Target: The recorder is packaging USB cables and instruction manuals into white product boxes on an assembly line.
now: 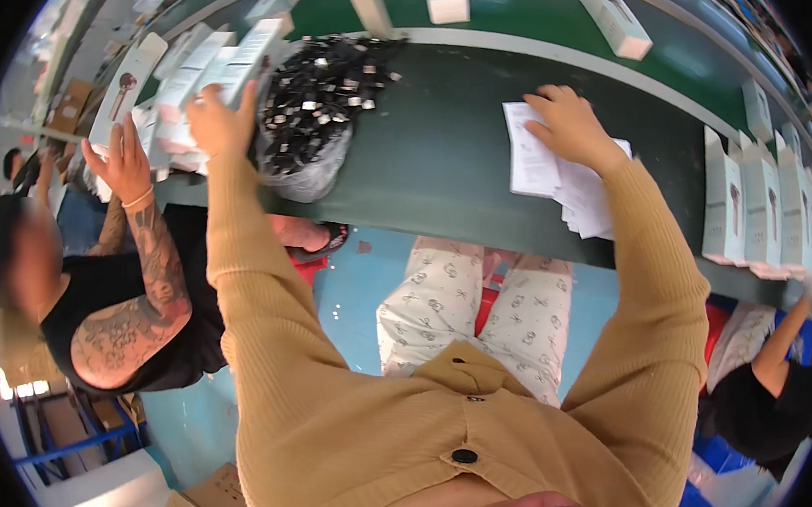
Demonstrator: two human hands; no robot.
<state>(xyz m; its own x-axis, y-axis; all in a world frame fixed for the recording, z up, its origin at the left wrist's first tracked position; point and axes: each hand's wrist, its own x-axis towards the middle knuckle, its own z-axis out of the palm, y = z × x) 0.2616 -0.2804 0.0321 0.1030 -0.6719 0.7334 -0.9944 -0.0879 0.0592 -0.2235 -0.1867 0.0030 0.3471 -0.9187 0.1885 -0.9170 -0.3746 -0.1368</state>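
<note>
At the upper left, my left hand (221, 123) spans the near end of a slim white box (253, 55), thumb on one side and fingers on the other. That box is among other white boxes (189, 78) piled on the bench. My right hand (570, 127) lies over a spread stack of white printed leaflets (533, 162), its fingers apart and touching the top sheets. Between my hands, nearer the left one, black cables (324, 90) with pale tags are heaped in a clear plastic bag (311, 177).
The dark green bench (427, 148) runs across in front of me. Upright white boxes (726, 198) line its right end; a few more (616, 18) lie on the raised strip behind. A co-worker's tattooed arm (157, 261) reaches in at left. Another person (769, 398) sits at far right.
</note>
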